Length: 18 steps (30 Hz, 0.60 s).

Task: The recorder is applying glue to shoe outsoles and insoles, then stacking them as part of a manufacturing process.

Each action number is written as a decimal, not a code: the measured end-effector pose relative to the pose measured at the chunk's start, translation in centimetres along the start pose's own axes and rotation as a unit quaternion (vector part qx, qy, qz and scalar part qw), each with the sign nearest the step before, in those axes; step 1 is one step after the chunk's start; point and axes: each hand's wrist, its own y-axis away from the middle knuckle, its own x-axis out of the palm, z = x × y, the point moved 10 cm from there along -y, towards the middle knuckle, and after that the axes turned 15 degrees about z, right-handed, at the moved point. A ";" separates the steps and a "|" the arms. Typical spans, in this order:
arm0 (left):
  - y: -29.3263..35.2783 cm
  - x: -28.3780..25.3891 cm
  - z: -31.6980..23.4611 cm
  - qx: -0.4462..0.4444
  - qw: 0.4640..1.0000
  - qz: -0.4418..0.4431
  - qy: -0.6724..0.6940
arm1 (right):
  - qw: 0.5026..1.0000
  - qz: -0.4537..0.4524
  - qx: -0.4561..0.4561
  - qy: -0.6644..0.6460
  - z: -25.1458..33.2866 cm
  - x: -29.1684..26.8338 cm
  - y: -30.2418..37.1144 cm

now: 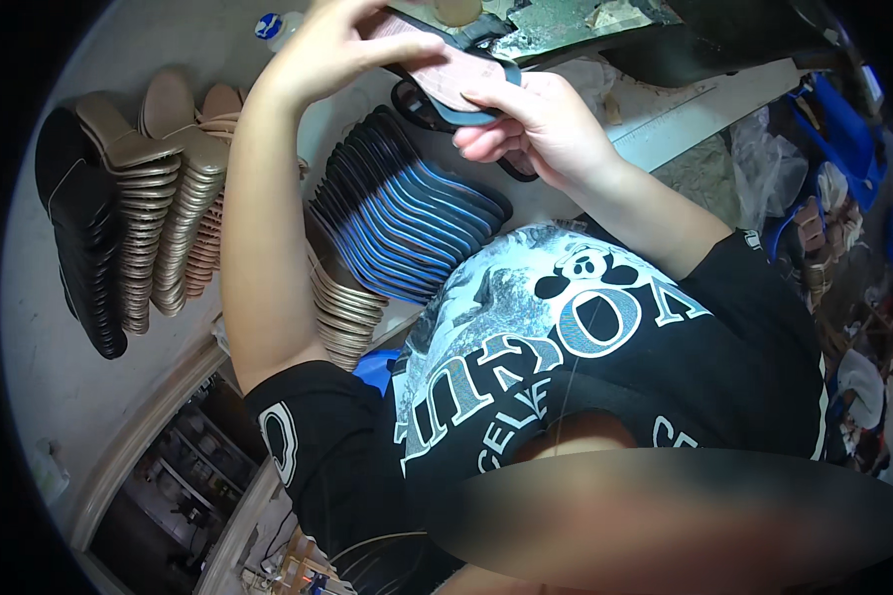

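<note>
A shoe sole with a pinkish upper face and a dark edge is held between my two hands near the top of the view. My left hand grips its far end, the thumb lying across the pink face. The near end is pinched in my right hand, thumb on top and fingers curled beneath; a dark grey-blue band shows around that end. Just below the held sole lie dark sandal-like pieces, partly hidden by it and my right hand. A fanned row of black soles with blue-lit edges stands close by.
More rows of soles stand at the left: black, bronze and gold. A green scuffed surface lies at the top. To the right are a pale flat strip, clear plastic and a blue bag.
</note>
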 end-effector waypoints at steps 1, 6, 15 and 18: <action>-1.0 1.6 0.1 0.023 0.988 0.096 0.114 | 1.000 -0.015 -0.010 0.002 0.1 -0.2 -0.1; 0.1 5.5 5.0 -0.143 0.931 0.180 0.283 | 1.000 -0.012 -0.002 -0.003 -0.1 0.2 -0.4; 2.7 6.6 3.4 -0.221 0.921 0.114 0.298 | 1.000 -0.008 0.014 -0.009 0.7 -1.0 -0.5; 4.1 7.7 3.7 -0.238 0.892 0.075 0.376 | 0.999 -0.002 0.033 -0.010 0.6 -0.6 -0.7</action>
